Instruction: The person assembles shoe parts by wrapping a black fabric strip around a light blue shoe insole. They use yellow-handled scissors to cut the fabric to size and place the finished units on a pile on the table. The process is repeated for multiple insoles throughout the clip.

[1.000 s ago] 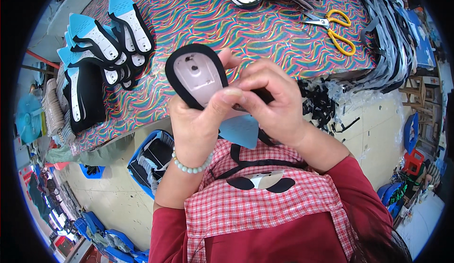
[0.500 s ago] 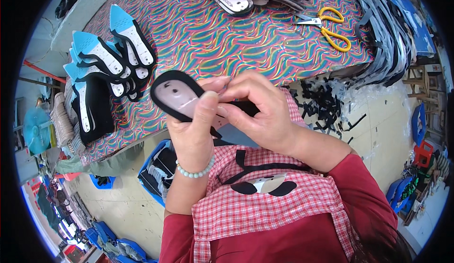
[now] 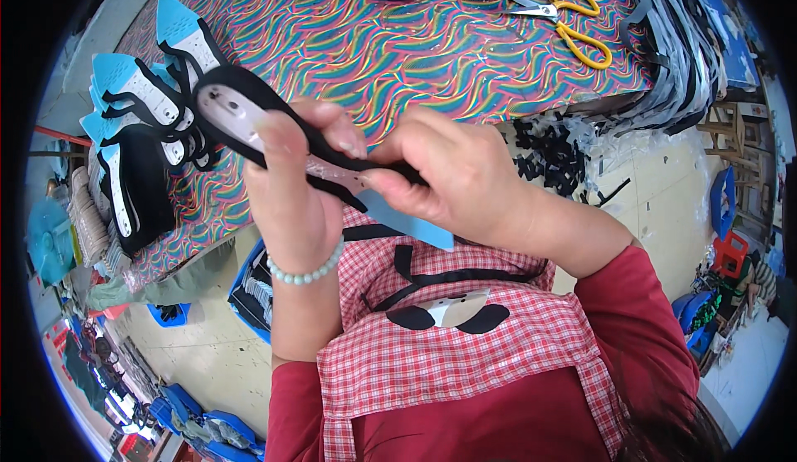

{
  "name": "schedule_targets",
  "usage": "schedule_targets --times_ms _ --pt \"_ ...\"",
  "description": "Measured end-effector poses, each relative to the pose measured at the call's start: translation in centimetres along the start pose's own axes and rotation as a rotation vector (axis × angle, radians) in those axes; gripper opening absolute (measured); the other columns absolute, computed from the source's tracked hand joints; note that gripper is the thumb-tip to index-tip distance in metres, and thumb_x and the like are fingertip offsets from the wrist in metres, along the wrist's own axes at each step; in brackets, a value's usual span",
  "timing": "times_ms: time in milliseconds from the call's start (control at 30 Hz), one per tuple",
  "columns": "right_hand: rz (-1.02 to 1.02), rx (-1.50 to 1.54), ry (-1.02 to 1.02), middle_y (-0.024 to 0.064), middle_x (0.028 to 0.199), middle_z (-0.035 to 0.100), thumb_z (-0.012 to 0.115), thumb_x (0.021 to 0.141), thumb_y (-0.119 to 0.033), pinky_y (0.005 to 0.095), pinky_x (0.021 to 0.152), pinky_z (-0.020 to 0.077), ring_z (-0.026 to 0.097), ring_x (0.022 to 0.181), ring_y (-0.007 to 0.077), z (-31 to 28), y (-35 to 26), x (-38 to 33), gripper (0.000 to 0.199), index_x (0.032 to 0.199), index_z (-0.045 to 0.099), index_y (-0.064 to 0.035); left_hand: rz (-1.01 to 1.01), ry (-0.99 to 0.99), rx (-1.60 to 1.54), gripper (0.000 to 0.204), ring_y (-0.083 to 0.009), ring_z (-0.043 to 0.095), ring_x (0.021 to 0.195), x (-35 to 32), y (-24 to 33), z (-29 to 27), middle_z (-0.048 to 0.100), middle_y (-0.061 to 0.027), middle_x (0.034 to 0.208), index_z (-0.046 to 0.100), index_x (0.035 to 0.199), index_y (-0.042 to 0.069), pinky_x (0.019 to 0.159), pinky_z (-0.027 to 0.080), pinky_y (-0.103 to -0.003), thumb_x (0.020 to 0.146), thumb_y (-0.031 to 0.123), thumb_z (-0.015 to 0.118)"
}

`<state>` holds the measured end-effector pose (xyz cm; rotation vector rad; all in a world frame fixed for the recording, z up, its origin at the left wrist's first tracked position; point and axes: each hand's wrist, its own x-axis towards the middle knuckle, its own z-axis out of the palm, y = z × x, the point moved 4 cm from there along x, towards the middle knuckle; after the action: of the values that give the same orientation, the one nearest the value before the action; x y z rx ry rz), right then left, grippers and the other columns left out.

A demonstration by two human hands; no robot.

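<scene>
My left hand (image 3: pixel 290 180), fingers closed, grips a shoe insole (image 3: pixel 228 117) by its middle, thumb on the pale face and fingers behind. The insole is held slanting above the table's near edge, rounded heel up to the left and blue pointed toe toward my apron. Black edging runs round its rim. My right hand (image 3: pixel 457 163) is closed at the insole's waist, its thumb and bent forefinger pinching the black edging. Part of that edging is hidden under the right fingers.
More black-edged insoles (image 3: pixel 145 97) lie piled on the table's left. Yellow-handled scissors (image 3: pixel 573 26) lie at the far right, beyond a patterned tablecloth (image 3: pixel 465 63). Grey and black strips (image 3: pixel 664 55) hang over the right edge. Black scraps (image 3: pixel 552 159) litter the floor; a blue crate (image 3: pixel 249 296) stands below.
The insole has moved left and tipped, so its blue toe now shows. My right hand has gone from its upper edge down to the waist. The whole view has shifted slightly.
</scene>
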<state>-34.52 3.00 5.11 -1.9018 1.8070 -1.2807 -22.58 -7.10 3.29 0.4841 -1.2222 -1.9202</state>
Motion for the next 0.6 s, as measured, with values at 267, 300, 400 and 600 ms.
schedule_targets --times_ms 267,300,400,600 --pt "0.275 0.516 0.028 0.0125 0.084 0.063 0.057 0.092 -0.014 0.0328 0.068 0.0478 0.062 0.077 0.0266 0.8 1.3 -2.4 0.017 0.098 0.065 -0.0003 0.029 0.179 0.134 0.03 -0.031 0.066 0.089 -3.3 1.0 0.8 0.065 -0.0175 0.088 0.058 0.095 -0.006 0.083 0.051 -0.042 0.096 0.024 0.054" --pt "0.317 0.527 0.029 0.0125 0.083 0.063 0.058 0.092 -0.014 0.0326 0.067 0.0476 0.061 0.078 0.0265 1.1 1.5 -3.0 0.017 0.098 0.065 -0.0002 0.016 0.22 0.129 0.03 -0.0306 0.067 0.084 -3.3 1.2 0.8 0.065 -0.0179 0.086 0.057 0.095 -0.007 0.082 0.052 -0.041 0.096 0.023 0.054" --pt "0.272 0.437 -0.065 0.0114 0.078 0.061 0.058 0.092 -0.016 0.0331 0.065 0.0468 0.061 0.073 0.0236 1.2 0.8 -3.2 0.018 0.094 0.065 0.0003 0.16 0.174 0.246 0.028 -0.0282 0.067 0.08 -3.4 1.2 1.0 0.063 -0.0174 0.082 0.056 0.096 -0.008 0.088 0.051 -0.045 0.096 0.019 0.054" --pt "0.104 0.338 -0.185 0.014 0.09 0.062 0.056 0.092 -0.017 0.0379 0.071 0.0473 0.061 0.082 0.0314 1.1 0.5 -0.8 0.021 0.105 0.062 -0.0011 0.162 0.031 0.47 0.015 -0.0181 0.062 0.076 -1.9 2.3 1.9 0.063 -0.0102 0.081 0.06 0.089 -0.005 0.099 0.043 -0.047 0.09 0.01 0.056"
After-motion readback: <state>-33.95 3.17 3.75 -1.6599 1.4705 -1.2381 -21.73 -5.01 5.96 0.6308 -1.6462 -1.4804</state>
